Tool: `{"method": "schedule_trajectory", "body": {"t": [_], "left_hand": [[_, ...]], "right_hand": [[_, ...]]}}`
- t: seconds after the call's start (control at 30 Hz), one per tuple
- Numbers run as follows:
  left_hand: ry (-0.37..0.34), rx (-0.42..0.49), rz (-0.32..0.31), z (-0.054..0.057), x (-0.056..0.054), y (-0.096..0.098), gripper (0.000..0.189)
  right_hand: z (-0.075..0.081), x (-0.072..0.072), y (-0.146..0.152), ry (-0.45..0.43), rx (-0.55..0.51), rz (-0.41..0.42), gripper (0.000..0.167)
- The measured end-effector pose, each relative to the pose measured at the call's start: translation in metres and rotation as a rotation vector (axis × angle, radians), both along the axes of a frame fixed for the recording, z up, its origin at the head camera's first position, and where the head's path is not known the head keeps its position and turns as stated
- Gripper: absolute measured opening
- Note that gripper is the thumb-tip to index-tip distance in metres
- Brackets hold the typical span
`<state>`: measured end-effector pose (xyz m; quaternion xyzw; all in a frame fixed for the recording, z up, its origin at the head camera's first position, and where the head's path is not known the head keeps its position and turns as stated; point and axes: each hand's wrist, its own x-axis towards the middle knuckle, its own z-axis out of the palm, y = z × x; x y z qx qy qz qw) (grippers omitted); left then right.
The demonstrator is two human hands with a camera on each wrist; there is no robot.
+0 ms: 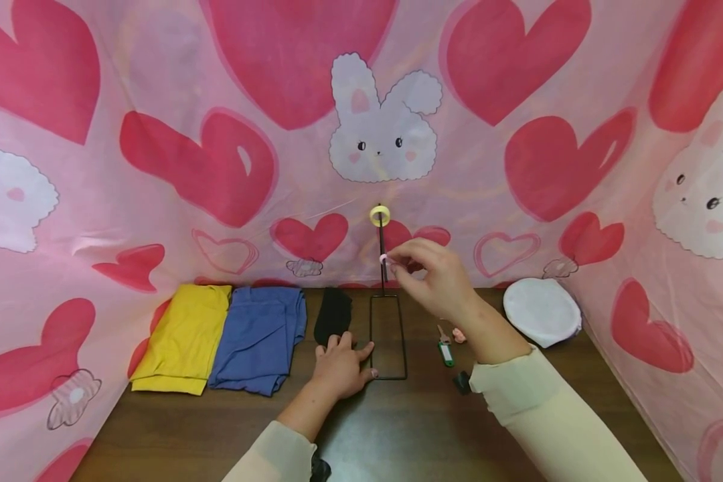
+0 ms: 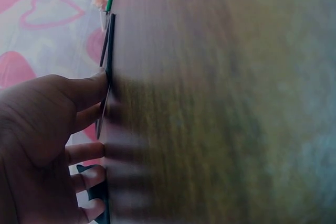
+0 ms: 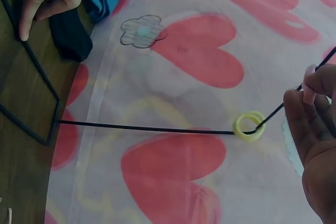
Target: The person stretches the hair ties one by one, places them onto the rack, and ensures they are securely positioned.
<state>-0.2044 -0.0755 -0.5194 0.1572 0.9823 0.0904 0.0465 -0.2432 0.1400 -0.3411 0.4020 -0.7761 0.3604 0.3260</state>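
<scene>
A black wire stand (image 1: 391,379) has a rectangular base flat on the table and a tall rod with a bent upper arm. My left hand (image 1: 337,368) presses the left side of the base with thumb and index finger, other fingers spread towards a black folded cloth (image 1: 333,314). My right hand (image 1: 440,274) is raised at the arm and pinches a small pink ring (image 3: 310,92) between thumb and fingers. In the right wrist view the pink ring overlaps the arm near its free end. A yellow ring (image 3: 237,126) hangs at the bend of the rod.
Folded yellow cloth (image 1: 183,341) and blue cloth (image 1: 256,341) lie at the left. Right of the base are a key with a green tag (image 1: 446,353), a small peach-coloured item (image 1: 458,335) and a black object (image 1: 462,382). A white round item (image 1: 542,311) lies farther right. Heart-patterned sheeting surrounds the table.
</scene>
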Motion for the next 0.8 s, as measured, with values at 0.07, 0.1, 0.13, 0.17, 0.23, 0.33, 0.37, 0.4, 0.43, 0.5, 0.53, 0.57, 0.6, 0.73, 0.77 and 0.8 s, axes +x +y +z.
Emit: {"method": "schedule_trajectory", "body": {"t": [0.07,0.1,0.13,0.17,0.23,0.33,0.37,0.4,0.43,0.5,0.53,0.57,0.6,0.73,0.77,0.8], "left_hand": [[0.002,0.001,-0.001,0.0,0.0,-0.001,0.061],[0.003,0.001,-0.002,-0.001,0.0,-0.001,0.062],[0.005,0.001,-0.002,-0.001,0.0,-0.001,0.062],[0.006,0.001,-0.003,-0.001,0.0,-0.001,0.062],[0.009,0.002,-0.005,-0.001,0.0,-0.001,0.062],[0.014,0.009,-0.004,-0.001,0.0,-0.001,0.062],[0.014,0.008,-0.003,-0.001,0.0,-0.001,0.062],[0.015,0.008,-0.002,-0.002,-0.001,-0.001,0.062],[0.015,0.005,-0.001,-0.002,-0.001,-0.001,0.062],[0.015,0.0,0.0,-0.002,-0.001,0.0,0.062],[0.016,0.001,0.001,-0.002,-0.001,0.0,0.062],[0.016,0.001,0.0,-0.002,-0.001,0.0,0.062],[0.016,0.002,-0.001,-0.002,-0.001,0.0,0.062],[0.016,0.005,-0.002,-0.002,-0.002,-0.001,0.062],[0.016,0.003,-0.002,-0.003,-0.002,-0.001,0.062],[0.016,0.002,-0.002,-0.003,-0.002,-0.001,0.062]], "right_hand": [[-0.002,-0.005,-0.002,-0.014,-0.021,-0.002,0.019],[-0.003,-0.008,-0.003,-0.02,-0.03,-0.005,0.019],[-0.004,-0.01,-0.004,-0.024,-0.038,-0.011,0.019],[-0.005,-0.012,-0.005,-0.026,-0.047,-0.014,0.019],[-0.006,-0.017,-0.006,-0.034,-0.063,-0.018,0.019],[-0.007,-0.023,-0.008,-0.04,-0.081,-0.024,0.019],[-0.007,-0.025,-0.009,-0.042,-0.081,-0.027,0.02],[-0.008,-0.027,-0.009,-0.044,-0.082,-0.032,0.022],[-0.008,-0.03,-0.009,-0.044,-0.082,-0.04,0.023],[-0.008,-0.034,-0.009,-0.049,-0.079,-0.056,0.026],[-0.008,-0.035,-0.009,-0.052,-0.075,-0.064,0.027],[-0.008,-0.037,-0.009,-0.055,-0.072,-0.07,0.028],[-0.008,-0.039,-0.009,-0.056,-0.07,-0.078,0.029],[-0.008,-0.046,-0.009,-0.07,-0.045,-0.111,0.033],[-0.008,-0.048,-0.01,-0.071,-0.038,-0.12,0.034],[-0.008,-0.05,-0.01,-0.073,-0.031,-0.129,0.034]]}}
